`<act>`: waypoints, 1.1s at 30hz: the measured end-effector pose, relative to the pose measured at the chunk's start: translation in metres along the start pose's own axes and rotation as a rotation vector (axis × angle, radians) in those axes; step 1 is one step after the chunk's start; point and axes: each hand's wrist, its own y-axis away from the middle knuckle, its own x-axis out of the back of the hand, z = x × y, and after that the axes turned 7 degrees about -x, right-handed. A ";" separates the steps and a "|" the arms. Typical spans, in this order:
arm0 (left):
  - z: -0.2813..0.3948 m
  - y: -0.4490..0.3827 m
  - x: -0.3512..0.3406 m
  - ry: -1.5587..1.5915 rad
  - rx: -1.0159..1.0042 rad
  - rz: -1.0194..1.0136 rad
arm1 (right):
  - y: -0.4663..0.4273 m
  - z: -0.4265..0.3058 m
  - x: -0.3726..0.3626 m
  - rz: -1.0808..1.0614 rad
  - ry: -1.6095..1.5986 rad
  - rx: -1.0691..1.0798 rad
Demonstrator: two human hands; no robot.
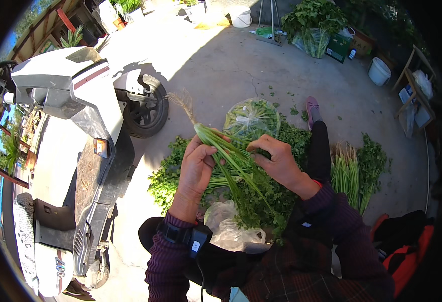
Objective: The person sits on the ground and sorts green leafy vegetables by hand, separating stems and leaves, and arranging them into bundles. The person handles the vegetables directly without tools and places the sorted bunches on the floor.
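Observation:
My left hand (200, 162) grips a leafy celery plant (221, 145) just below its base, with the pale hairy roots pointing up and away. Thin green stalks fan out from it toward my lap, ending in leaves. At the side of this plant, my right hand (277, 160) pinches a slender stalk between thumb and forefinger; its fingertips are partly hidden. Beneath both hands lies a loose heap of leafy celery (292, 139). A clear plastic bag of greens (252, 117) sits beyond the heap, and a crumpled translucent bag (224, 222) rests near my lap.
A white scooter (104, 102) stands close on the left. Neatly laid celery with roots (344, 170) lies right of my outstretched leg (318, 151). Farther off are bagged greens (313, 37), a green box (338, 47), white buckets (379, 71) and a wooden chair (413, 90).

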 end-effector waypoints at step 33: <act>-0.006 0.004 -0.015 -0.236 -0.106 -0.100 | 0.000 -0.024 0.002 -0.236 -0.913 -0.699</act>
